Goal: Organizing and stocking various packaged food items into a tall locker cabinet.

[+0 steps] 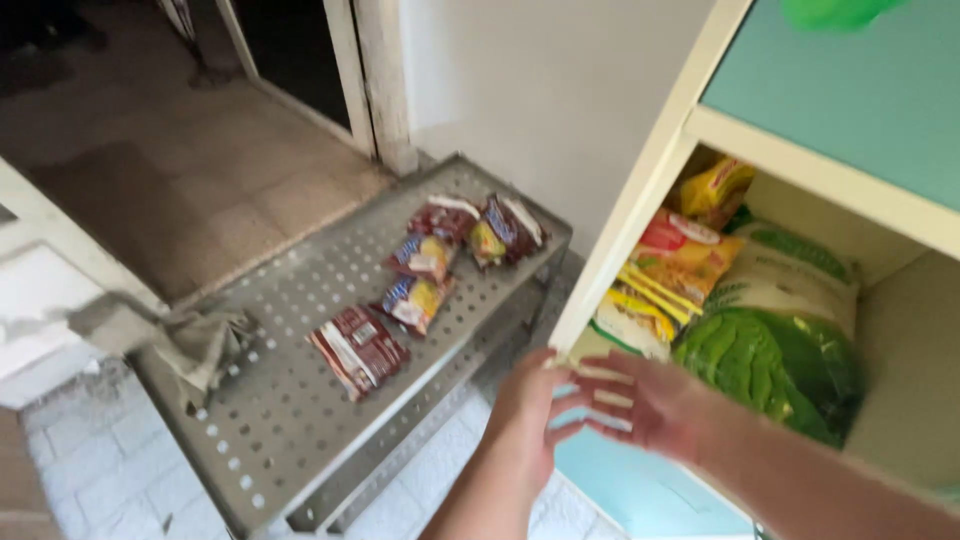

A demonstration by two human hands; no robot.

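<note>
My left hand (522, 418) rises from the bottom edge, its back toward me. Its fingertips are hidden behind my right hand (640, 400), which reaches in from the right with fingers spread. Both are blurred and meet in front of the cupboard's cream frame (640, 190); I see nothing held between them. On the cupboard shelf lie yellow and red packets (672, 265), a white sack (790, 275) and a green bag (770, 365). To the left, a perforated grey metal bench (290, 420) carries several snack packets, the nearest a dark red one (358, 350).
A crumpled grey cloth (205, 345) lies on the bench's left end. A pale wall (560, 90) and a door frame (385, 80) stand behind it. The floor is brown tile (180, 190) farther off and white brick (120, 480) nearer. The cupboard's light blue lower panel (640, 490) lies below my hands.
</note>
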